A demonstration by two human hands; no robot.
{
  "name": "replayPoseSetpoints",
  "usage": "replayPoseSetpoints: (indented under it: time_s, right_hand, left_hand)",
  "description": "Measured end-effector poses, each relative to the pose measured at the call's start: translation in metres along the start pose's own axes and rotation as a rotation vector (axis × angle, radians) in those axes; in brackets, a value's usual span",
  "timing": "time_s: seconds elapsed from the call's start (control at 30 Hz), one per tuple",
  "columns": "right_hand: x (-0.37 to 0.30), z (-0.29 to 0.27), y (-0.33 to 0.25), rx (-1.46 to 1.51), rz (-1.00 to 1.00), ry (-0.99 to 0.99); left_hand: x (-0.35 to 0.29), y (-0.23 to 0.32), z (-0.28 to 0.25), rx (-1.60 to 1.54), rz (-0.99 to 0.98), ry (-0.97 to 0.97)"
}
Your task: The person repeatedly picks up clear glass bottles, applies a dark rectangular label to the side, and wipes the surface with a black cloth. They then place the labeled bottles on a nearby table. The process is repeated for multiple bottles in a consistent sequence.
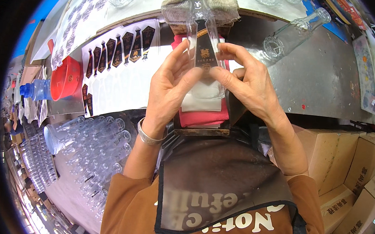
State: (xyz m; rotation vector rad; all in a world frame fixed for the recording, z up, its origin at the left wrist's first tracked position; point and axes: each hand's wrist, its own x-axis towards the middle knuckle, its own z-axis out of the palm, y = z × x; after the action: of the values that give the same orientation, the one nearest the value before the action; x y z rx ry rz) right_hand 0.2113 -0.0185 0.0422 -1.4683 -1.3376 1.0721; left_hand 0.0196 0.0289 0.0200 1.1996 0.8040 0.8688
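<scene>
A clear glass bottle lies in front of me, its neck pointing away. On its upper side is a dark tie-shaped label with a gold stripe and gold marks. My left hand curves round the bottle's left side, thumb on the label's lower part. From the right, my right hand grips it the same way, both thumb tips nearly meeting. Underneath is a wooden rest padded with red cloth and white sheeting; a folded, worn towel supports the neck end.
Left of the rest is a white sheet with several dark labels, beside a red container and a blue-capped bottle. Another glass bottle lies at right on the metal table. Many glass bottles stand lower left, cardboard boxes lower right.
</scene>
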Motion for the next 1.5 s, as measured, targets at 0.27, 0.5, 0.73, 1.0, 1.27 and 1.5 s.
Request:
replayPoseSetpoints:
  time_s: [0.27, 0.5, 0.73, 1.0, 1.27, 1.5]
  right_hand:
    - [0.004, -0.01, 0.001, 0.076, 0.064, -0.063]
    - [0.006, -0.016, 0.008, 0.149, 0.121, -0.083]
    - [0.01, -0.02, 0.041, 0.565, 0.211, 0.029]
    - [0.019, -0.023, 0.036, 0.703, 0.071, 0.117]
    - [0.086, -0.037, -0.034, -0.218, -0.451, 0.082]
    - [0.1, -0.036, -0.062, -0.306, -0.506, 0.026]
  left_hand:
    - [0.007, 0.003, -0.004, 0.115, 0.078, 0.046]
    - [0.04, 0.021, -0.002, 0.756, 0.484, 0.05]
    - [0.039, 0.017, 0.001, 0.801, 0.496, 0.085]
    - [0.04, 0.015, 0.0, 0.728, 0.466, 0.087]
    - [0.04, 0.005, 0.001, 0.546, 0.447, 0.112]
    - [0.038, 0.003, 0.002, 0.519, 0.424, 0.133]
